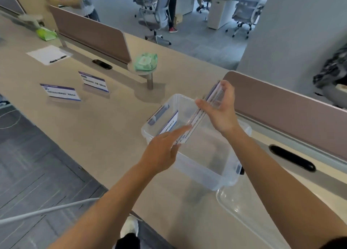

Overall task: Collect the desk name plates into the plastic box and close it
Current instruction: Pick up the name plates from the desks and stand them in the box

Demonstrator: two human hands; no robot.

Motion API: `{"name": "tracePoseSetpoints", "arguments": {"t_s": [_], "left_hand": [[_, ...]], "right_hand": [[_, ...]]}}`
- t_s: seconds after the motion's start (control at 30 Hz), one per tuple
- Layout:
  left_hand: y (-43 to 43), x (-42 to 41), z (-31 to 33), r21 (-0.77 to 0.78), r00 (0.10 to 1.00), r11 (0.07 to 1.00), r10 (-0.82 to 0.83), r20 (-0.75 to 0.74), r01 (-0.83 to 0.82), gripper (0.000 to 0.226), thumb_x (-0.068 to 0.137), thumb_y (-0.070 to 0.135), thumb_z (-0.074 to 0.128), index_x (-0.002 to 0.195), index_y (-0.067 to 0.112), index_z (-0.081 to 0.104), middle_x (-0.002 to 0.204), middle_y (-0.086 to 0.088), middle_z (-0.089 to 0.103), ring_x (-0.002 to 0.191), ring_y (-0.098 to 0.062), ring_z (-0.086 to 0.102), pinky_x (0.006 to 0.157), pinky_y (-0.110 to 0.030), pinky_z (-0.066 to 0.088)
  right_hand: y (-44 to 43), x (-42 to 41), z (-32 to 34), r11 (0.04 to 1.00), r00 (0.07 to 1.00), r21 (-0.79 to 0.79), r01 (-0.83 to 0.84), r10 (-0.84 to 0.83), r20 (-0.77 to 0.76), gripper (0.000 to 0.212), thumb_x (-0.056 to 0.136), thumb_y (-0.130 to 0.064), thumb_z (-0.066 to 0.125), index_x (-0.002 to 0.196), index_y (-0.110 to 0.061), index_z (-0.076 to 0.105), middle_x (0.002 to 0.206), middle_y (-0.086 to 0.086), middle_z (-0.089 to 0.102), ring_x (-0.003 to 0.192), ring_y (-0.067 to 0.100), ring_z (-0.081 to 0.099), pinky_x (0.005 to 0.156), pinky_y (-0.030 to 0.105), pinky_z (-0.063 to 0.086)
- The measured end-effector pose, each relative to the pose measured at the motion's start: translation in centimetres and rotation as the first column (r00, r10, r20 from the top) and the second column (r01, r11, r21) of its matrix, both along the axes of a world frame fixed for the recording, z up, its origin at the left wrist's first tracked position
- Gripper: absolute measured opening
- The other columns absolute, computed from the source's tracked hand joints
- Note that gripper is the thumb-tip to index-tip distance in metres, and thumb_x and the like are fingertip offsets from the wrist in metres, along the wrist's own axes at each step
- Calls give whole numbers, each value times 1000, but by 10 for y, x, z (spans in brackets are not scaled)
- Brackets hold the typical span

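Note:
A clear plastic box (pixel 206 177) with blue latches stands on the desk in front of me. One name plate (pixel 170 124) leans inside it at the far left wall. My right hand (pixel 219 109) grips a stack of clear acrylic name plates (pixel 201 115) held above the box. My left hand (pixel 163 151) has its fingers stretched flat against the near end of that stack. Two more name plates stand on the desk at the left: one nearer me (pixel 61 92), one farther back (pixel 94 82). The clear lid (pixel 244 209) lies on the desk right of the box.
Brown desk dividers (pixel 93 36) (pixel 293 121) run along the desk's back. A green tissue pack (pixel 145 62) sits on a round post. A sheet of paper (pixel 49 54), a second green pack (pixel 46 34) and black cable slots (pixel 292 157) are also there. A person and office chairs are behind.

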State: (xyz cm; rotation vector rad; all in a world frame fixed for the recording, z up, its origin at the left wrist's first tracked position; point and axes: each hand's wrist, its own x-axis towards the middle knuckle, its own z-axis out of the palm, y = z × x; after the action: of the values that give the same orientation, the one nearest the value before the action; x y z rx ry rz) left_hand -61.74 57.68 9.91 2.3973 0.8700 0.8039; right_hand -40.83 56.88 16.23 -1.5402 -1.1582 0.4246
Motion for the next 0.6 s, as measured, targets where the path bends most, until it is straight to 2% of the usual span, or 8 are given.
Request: {"name": "tracePoseSetpoints", "arguments": {"t_s": [0.07, 0.13, 0.2, 0.27, 0.4, 0.5, 0.6], "left_hand": [[29, -2, -3, -56, 999, 997, -55, 4, 55, 69, 93, 12, 61, 143, 46, 28, 123, 1, 66, 101, -20, 64, 88, -31, 52], [56, -9, -5, -126, 985, 978, -169, -25, 165, 69, 94, 15, 61, 140, 50, 24, 119, 9, 64, 98, -16, 63, 87, -34, 54], [82, -20, -10, -194, 964, 946, -266, -11, 259, 70, 91, 17, 64, 140, 51, 26, 123, 24, 55, 100, -6, 60, 89, -31, 53], [109, -31, -19, -284, 956, 919, -292, -25, 273, 71, 87, 26, 68, 141, 52, 29, 134, 28, 48, 111, -2, 54, 94, -29, 47], [160, -40, -42, -260, 961, 944, -243, -132, 203, 66, 83, 36, 73, 141, 36, 42, 144, 10, 40, 133, -14, 35, 106, -33, 36], [182, -34, -59, -235, 969, 964, -170, -181, 125, 55, 85, 37, 70, 136, 30, 49, 147, 1, 35, 132, -25, 30, 103, -44, 41], [198, -16, -71, -304, 947, 951, -152, -282, 63, 57, 86, 47, 65, 137, 33, 45, 152, -3, 23, 135, -30, 21, 106, -47, 37]], "right_hand": [[14, -6, 3, 998, 997, -8, 58, -58, 47, 75, 77, -39, 83, 129, -34, 29, 133, -2, 34, 124, 16, 40, 101, 25, 37], [25, -14, 4, 993, 992, -31, 110, -108, 61, 77, 73, -42, 83, 129, -34, 31, 133, -2, 35, 123, 15, 41, 103, 27, 39], [33, -22, 3, 985, 984, -61, 160, -155, 87, 78, 72, -39, 85, 128, -33, 32, 131, -4, 36, 122, 14, 41, 101, 25, 38], [37, -31, 3, 972, 973, -94, 213, -203, 113, 75, 75, -29, 86, 127, -32, 32, 125, -9, 37, 121, 15, 40, 99, 23, 37], [38, -36, -5, 946, 953, -159, 282, -258, 156, 72, 77, -27, 85, 126, -31, 33, 124, -5, 35, 121, 21, 43, 101, 30, 42], [39, -30, -17, 936, 945, -182, 301, -266, 191, 74, 71, -39, 81, 128, -28, 36, 125, -4, 38, 125, 25, 42, 103, 37, 45], [45, -19, -33, 923, 952, -252, 291, -251, 177, 74, 74, -36, 82, 131, -25, 36, 127, -4, 37, 125, 24, 42, 102, 36, 43]]}}
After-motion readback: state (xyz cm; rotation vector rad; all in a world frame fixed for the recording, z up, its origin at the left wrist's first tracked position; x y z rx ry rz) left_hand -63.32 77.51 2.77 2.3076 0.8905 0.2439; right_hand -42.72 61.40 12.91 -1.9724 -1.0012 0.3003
